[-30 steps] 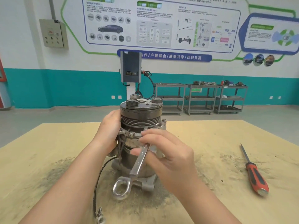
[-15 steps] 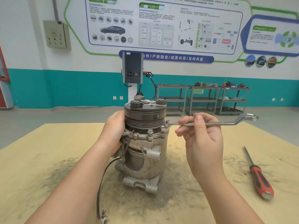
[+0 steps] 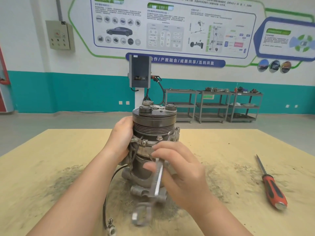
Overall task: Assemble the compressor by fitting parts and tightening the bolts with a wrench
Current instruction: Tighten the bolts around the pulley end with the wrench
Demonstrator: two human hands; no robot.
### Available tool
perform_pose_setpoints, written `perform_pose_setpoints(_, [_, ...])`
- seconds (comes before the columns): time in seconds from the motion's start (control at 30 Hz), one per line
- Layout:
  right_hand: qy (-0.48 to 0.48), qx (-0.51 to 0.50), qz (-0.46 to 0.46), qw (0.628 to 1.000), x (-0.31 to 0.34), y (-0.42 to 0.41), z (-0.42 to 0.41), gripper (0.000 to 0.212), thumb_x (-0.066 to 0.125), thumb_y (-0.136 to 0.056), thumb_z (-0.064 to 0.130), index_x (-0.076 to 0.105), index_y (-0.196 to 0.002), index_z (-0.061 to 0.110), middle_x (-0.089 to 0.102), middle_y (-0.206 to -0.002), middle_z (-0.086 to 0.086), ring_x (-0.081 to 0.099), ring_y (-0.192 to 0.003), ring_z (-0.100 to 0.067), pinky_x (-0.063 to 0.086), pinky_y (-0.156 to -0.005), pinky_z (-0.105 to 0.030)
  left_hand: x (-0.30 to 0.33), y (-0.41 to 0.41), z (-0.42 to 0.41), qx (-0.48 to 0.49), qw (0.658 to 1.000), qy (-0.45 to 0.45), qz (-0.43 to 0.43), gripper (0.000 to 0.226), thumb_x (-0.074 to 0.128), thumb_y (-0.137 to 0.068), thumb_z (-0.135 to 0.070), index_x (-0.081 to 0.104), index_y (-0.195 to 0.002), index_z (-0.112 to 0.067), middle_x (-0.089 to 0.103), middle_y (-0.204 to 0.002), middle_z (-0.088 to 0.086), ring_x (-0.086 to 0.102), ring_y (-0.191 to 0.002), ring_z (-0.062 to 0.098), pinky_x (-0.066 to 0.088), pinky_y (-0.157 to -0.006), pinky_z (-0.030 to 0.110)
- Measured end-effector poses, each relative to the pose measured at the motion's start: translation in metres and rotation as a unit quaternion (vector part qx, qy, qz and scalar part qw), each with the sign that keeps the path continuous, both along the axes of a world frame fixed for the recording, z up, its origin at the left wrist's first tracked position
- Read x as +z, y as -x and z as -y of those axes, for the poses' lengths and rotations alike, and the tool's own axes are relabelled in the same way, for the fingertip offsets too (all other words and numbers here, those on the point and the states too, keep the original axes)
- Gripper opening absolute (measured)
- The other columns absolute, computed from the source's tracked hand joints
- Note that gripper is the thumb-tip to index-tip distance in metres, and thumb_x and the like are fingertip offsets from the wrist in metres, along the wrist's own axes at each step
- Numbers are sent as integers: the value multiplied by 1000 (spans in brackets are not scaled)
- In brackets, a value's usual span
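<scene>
Plywood table (image 3: 221,150) spreads under everything, dusty around my work. Compressor (image 3: 150,150) stands upright at its middle, pulley end up, directly ahead of both my hands. My left hand (image 3: 121,142) wraps its left flank at the clamp band, fingers curled round the housing to brace it. My right hand (image 3: 177,169) is in front of the body, fingers curled round the wrench (image 3: 158,178), which blurs in motion; its ring end hangs low toward me, the upper end hidden behind my fingers, so I cannot tell whether it sits on a bolt. Screwdriver (image 3: 271,184) lies well to the right of my right hand, untouched. Cable (image 3: 109,193) trails from the compressor down below my left forearm to a small connector. Bolts (image 3: 159,137) sit on the flange just above my right fingers.

I judge I am mid-swing on a flange bolt. To do it well, I should seat the wrench fully and square before pulling, keep my left hand firm so the body cannot twist or tip, and take short, even strokes.
</scene>
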State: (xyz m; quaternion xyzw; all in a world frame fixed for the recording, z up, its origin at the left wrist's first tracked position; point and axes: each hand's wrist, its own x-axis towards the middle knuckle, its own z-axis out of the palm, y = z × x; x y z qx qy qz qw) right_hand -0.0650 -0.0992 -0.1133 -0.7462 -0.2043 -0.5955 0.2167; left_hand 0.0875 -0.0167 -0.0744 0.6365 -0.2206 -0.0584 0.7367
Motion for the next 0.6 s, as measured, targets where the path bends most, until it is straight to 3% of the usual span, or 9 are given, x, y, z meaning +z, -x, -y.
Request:
perform_pose_setpoints(0.07, [-55,52,15,997,5,4,2,24,54,-97,23,67,-93,4,67,-94,-7,66,-91,-14,55,-80,-26,1,0,0,3,1000,4,-8,31,44,-98,-26,65,-76,-18,70,-65,-2,63,-77,20,45,-65,33])
perform_pose_setpoints(0.17, [-235,108,29,966,19,9,8,20,42,-102,24,60,-95,28,66,-87,5,66,-76,-10,53,-74,-23,1,-1,0,12,1000,-4,-4,32,42,-100,-25,65,-80,-18,71,-66,-6,64,-80,17,45,-64,30])
perform_pose_setpoints(0.3, [-458,215,-3,862,31,14,19,21,39,-102,20,53,-88,12,68,-77,-1,62,-62,-15,53,-67,-26,1,-1,1,2,1000,11,-15,31,42,-99,-24,65,-79,-18,70,-65,-6,64,-80,18,44,-65,31])
perform_pose_setpoints(0.53, [-592,336,-81,728,38,13,38,30,33,-104,10,54,-83,8,65,-69,-6,57,-55,-16,51,-55,-24,1,0,1,-3,1000,16,-13,32,43,-100,-27,64,-78,-20,71,-71,-3,63,-82,18,45,-67,32])
perform_pose_setpoints(0.6, [-574,317,-73,751,36,13,37,29,34,-104,9,54,-84,8,65,-70,-7,58,-55,-17,52,-57,-25,1,1,1,0,1000,13,-12,33,42,-100,-27,64,-77,-20,70,-67,-6,63,-80,16,44,-65,30])
